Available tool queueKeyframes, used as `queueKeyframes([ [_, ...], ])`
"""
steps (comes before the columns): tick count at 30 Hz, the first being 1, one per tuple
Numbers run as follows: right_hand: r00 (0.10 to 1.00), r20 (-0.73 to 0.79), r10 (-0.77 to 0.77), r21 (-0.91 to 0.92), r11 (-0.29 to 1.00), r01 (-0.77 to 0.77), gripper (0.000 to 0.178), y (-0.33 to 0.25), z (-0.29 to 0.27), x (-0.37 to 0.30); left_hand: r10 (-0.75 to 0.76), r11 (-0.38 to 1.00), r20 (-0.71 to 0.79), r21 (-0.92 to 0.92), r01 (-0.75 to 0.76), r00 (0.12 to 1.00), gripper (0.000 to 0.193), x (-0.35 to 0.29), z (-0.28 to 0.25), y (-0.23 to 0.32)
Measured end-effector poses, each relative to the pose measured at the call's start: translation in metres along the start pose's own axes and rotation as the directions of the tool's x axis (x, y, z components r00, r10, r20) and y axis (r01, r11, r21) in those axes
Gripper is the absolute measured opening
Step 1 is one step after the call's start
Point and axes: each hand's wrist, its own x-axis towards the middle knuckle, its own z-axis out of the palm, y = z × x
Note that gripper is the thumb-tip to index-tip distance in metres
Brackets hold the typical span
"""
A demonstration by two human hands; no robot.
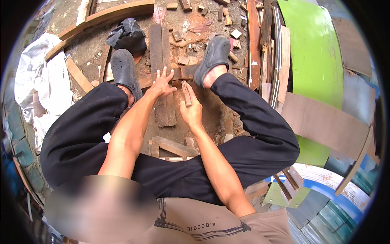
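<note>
My left hand [163, 84] is spread with its fingers apart over a brown wooden board [185, 73] that lies crosswise between my feet; it seems to rest on the board's near edge. Just right of it, my right hand [192, 110] is closed on a narrow wooden strip [187, 94], which points away from me. The strip's far tip comes close to the board, and whether anything thin extends beyond it is too blurred to tell. Longer dark planks [162, 110] run lengthwise beneath the crosswise board.
My feet in dark clogs [124, 73] flank the board. Small wood offcuts [235, 33] litter the dirt ground beyond. A black plastic bag [128, 35] and a white sack [40, 77] lie left. Long timbers [254, 44] and a green panel [315, 53] stand right.
</note>
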Motion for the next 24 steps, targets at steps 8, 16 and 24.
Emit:
queueKeyframes([
  [8, 0.995, -0.085, -0.043, 0.055, 0.997, 0.048, 0.069, 0.002, 0.014, -0.01, -0.004, 0.98, -0.026, 0.197, 0.009, 1.0, 0.099, -0.023, -0.013, 0.015],
  [16, 0.985, 0.008, 0.173, -0.086, 0.981, -0.171, 0.069, -0.039, -0.009, 0.0, -0.039, 0.968, -0.094, 0.243, 0.061, 0.995, 0.096, -0.034, -0.005, 0.028],
  [24, 0.995, -0.062, 0.078, -0.06, 0.995, -0.082, 0.065, -0.056, -0.044, -0.055, -0.093, 0.982, -0.207, 0.144, 0.124, 0.974, 0.098, -0.04, 0.012, 0.041],
])
